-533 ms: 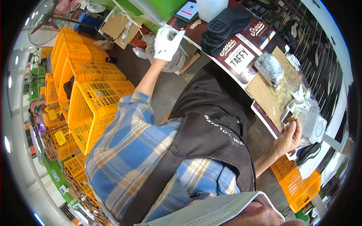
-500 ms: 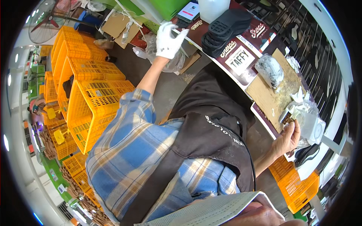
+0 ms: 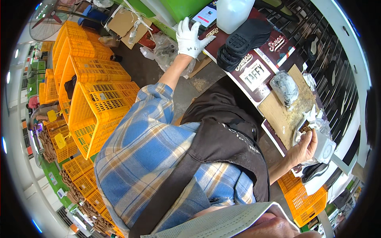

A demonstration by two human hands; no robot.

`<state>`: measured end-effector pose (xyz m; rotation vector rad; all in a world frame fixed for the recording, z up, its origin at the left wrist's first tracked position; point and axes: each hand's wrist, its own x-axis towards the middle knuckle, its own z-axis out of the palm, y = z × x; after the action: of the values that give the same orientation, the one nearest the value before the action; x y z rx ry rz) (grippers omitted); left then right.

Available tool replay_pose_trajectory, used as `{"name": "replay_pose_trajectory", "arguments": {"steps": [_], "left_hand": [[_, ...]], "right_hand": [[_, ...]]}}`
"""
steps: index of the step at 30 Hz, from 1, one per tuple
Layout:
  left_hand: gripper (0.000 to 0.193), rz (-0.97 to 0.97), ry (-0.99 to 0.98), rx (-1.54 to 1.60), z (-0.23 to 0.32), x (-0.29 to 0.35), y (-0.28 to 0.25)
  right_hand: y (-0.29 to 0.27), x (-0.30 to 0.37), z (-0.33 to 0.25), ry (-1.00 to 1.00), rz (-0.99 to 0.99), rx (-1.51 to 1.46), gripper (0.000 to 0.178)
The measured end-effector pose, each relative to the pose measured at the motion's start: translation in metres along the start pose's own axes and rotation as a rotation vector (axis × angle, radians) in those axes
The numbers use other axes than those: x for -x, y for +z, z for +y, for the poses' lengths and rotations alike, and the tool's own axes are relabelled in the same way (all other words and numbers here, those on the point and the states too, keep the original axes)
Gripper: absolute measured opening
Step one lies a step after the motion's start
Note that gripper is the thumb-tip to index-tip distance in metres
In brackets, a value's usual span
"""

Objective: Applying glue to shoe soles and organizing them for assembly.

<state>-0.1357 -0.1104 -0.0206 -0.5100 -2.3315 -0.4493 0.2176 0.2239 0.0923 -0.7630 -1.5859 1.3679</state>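
Note:
My left hand point(image 3: 189, 40), in a white glove, is spread beside the near edge of the worktop, next to a phone point(image 3: 205, 16) with a lit screen. Black moulded shoe soles point(image 3: 248, 37) lie stacked to its right. My bare right hand point(image 3: 302, 147) has thumb and fingers pinched together at the table's right end. What they hold, if anything, is too small to make out. Just beyond these fingers are crumpled white scraps point(image 3: 312, 115), clear plastic and a translucent container point(image 3: 325, 149). A wrapped greyish bundle point(image 3: 284, 88) rests on a stained cardboard sheet point(image 3: 287, 115).
A white plastic jug point(image 3: 234, 15) stands behind the soles. Beyond the worktop runs a rack of dark rods point(image 3: 313, 47) with soles on it. Stacked orange crates point(image 3: 99, 99) fill the left, and another crate point(image 3: 303, 198) is below my right hand. A plastic bag point(image 3: 164, 51) hangs near my left forearm.
My left hand has moved right, toward the phone and the worktop edge. My right hand stays pinched near the container, with only a slight shift. The whole view has turned a little.

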Motion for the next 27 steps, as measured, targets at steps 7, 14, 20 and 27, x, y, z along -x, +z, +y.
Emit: {"name": "replay_pose_trajectory", "arguments": {"steps": [7,14,20,27], "left_hand": [[0.063,-0.024,0.022,-0.019,-0.0015,0.0009,0.0019],[0.058,-0.036,0.053,0.009,-0.0001,-0.0024,-0.0018],[0.067,-0.038,0.029,0.024,0.0023,-0.0042,-0.0044],[0.072,-0.036,0.035,0.021,0.0021,-0.006,-0.0013]], "right_hand": [[0.0051,-0.0017,0.0028,0.027,-0.003,0.022,0.022],[0.006,-0.0012,0.0065,0.026,-0.014,0.032,0.023],[0.0069,0.0008,0.0044,0.02,-0.02,0.014,0.023],[0.0033,0.0023,0.0091,0.035,-0.008,0.012,0.022]]}}
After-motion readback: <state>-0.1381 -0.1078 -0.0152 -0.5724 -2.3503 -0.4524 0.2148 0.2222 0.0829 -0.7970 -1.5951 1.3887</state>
